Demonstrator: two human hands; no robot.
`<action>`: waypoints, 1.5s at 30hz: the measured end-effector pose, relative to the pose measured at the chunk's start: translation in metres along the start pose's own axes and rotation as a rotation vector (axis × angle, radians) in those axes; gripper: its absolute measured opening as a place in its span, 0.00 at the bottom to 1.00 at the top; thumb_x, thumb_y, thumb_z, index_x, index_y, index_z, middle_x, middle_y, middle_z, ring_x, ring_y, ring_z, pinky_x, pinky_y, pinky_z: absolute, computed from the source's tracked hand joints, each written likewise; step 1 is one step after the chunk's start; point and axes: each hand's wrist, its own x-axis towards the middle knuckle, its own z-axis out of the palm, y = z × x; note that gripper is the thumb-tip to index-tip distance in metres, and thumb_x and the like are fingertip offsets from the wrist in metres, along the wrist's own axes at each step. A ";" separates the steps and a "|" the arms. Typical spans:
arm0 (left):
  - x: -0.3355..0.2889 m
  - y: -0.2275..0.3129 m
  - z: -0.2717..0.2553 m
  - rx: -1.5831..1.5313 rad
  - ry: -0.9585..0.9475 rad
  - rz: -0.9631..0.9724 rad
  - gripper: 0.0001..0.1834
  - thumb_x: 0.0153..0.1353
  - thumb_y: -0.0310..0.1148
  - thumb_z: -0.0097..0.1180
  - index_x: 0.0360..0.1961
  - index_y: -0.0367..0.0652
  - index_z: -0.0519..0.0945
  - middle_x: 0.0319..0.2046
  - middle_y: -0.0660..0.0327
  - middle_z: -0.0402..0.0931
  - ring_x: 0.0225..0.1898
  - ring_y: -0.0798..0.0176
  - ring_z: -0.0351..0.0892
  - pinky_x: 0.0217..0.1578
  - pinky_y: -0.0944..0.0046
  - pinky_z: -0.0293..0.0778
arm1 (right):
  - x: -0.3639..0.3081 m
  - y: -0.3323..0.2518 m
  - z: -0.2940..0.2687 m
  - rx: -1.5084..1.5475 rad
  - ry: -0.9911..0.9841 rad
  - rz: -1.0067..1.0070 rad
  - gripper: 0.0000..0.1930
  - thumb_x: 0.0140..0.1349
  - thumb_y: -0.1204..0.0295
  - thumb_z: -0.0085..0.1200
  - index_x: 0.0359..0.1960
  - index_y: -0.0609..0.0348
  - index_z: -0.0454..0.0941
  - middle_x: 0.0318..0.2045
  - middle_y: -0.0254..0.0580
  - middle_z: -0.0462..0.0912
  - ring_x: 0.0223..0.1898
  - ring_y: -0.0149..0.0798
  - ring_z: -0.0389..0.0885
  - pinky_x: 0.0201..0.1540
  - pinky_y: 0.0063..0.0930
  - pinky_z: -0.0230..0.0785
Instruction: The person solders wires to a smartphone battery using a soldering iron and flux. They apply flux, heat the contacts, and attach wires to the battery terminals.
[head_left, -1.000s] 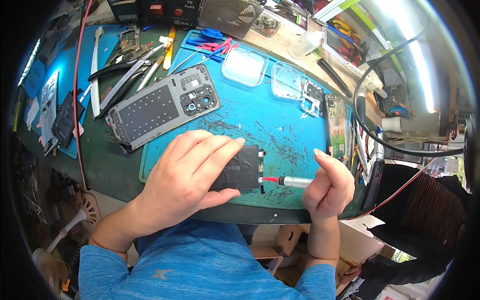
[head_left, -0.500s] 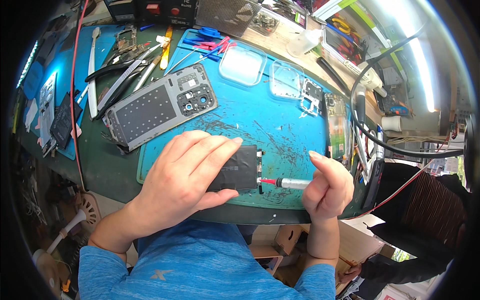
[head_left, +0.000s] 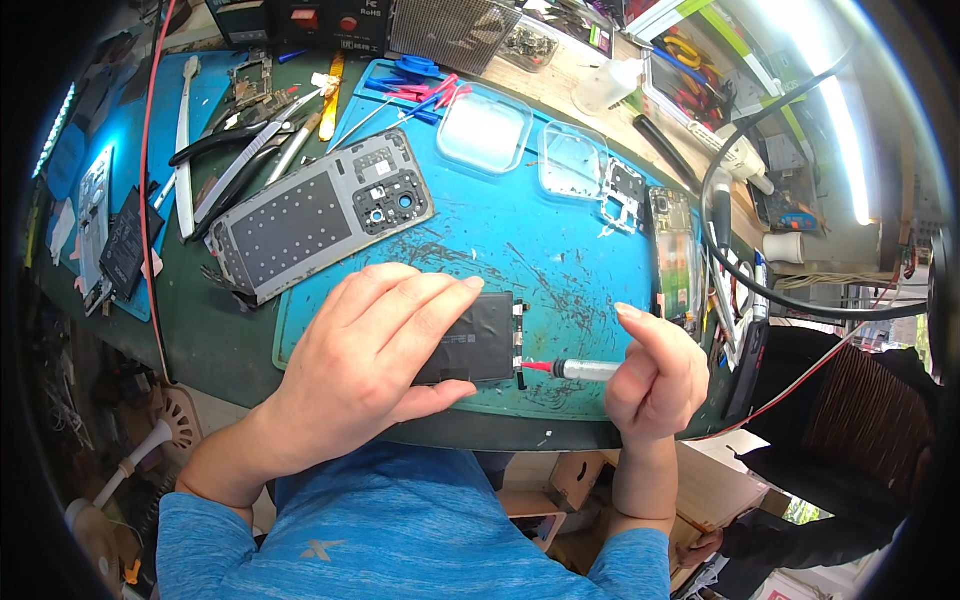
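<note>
The black phone battery (head_left: 478,340) lies flat near the front edge of the blue work mat (head_left: 500,240), under the left hand and touched at its right edge by a tool tip. The mat itself, scratched and smudged, covers the middle of the green bench (head_left: 215,330).

The left hand (head_left: 375,350) lies palm down with the fingers stretched out together over the battery's left part, pressing it to the mat; it grips nothing. The right hand (head_left: 655,375) is closed around the grey handle of a screwdriver (head_left: 575,370), forefinger raised and bent; the red tip of the tool points left and meets the small connector end of the battery.

Behind the left hand, a grey phone back cover (head_left: 320,215) lies tilted across the mat's left edge, its inner side up, camera holes toward the right. Two clear plastic trays (head_left: 485,130) sit side by side at the far part of the mat. A stripped phone frame (head_left: 672,255) lies along the mat's right edge. Tweezers and pliers (head_left: 245,160) are scattered on the bench at far left, well apart from both hands.
</note>
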 end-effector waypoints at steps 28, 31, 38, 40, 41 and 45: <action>-0.002 0.012 -0.002 0.186 -0.025 0.088 0.37 0.48 0.37 0.75 0.61 0.39 0.77 0.60 0.55 0.75 0.60 0.51 0.74 0.62 0.53 0.70 | 0.146 -0.075 -0.062 0.595 0.499 0.492 0.27 0.76 0.65 0.50 0.67 0.77 0.68 0.45 0.52 0.81 0.38 0.30 0.76 0.42 0.25 0.70; 0.007 0.010 -0.003 0.208 -0.087 0.169 0.36 0.49 0.36 0.74 0.60 0.39 0.77 0.58 0.54 0.76 0.58 0.51 0.75 0.61 0.54 0.71 | 0.220 -0.063 -0.082 1.000 0.766 0.685 0.18 0.74 0.69 0.50 0.58 0.73 0.72 0.42 0.48 0.79 0.43 0.34 0.75 0.45 0.27 0.72; 0.000 0.004 0.003 0.154 0.037 0.216 0.33 0.49 0.29 0.71 0.60 0.45 0.79 0.53 0.52 0.74 0.54 0.49 0.77 0.56 0.52 0.75 | 0.270 0.007 -0.106 0.668 0.607 0.615 0.01 0.73 0.74 0.52 0.41 0.54 0.76 0.32 0.34 0.74 0.33 0.29 0.73 0.35 0.21 0.75; -0.002 0.004 0.004 0.119 0.028 0.184 0.34 0.48 0.28 0.71 0.60 0.47 0.79 0.53 0.52 0.74 0.54 0.48 0.77 0.56 0.52 0.75 | 0.280 0.036 -0.118 0.556 0.584 0.664 0.03 0.74 0.73 0.52 0.39 0.53 0.77 0.28 0.32 0.75 0.28 0.28 0.73 0.28 0.21 0.74; -0.002 0.003 0.006 0.123 0.038 0.199 0.35 0.47 0.27 0.71 0.61 0.48 0.79 0.54 0.51 0.73 0.54 0.48 0.77 0.56 0.51 0.75 | 0.287 0.049 -0.124 0.485 0.584 0.692 0.04 0.74 0.73 0.52 0.38 0.53 0.78 0.27 0.31 0.76 0.26 0.28 0.73 0.26 0.21 0.74; -0.003 -0.007 0.007 0.190 0.087 0.258 0.35 0.48 0.27 0.71 0.62 0.50 0.79 0.57 0.51 0.73 0.56 0.48 0.76 0.57 0.50 0.74 | 0.301 0.069 -0.128 0.510 0.539 0.735 0.06 0.74 0.71 0.52 0.37 0.54 0.80 0.27 0.35 0.83 0.25 0.28 0.80 0.25 0.20 0.76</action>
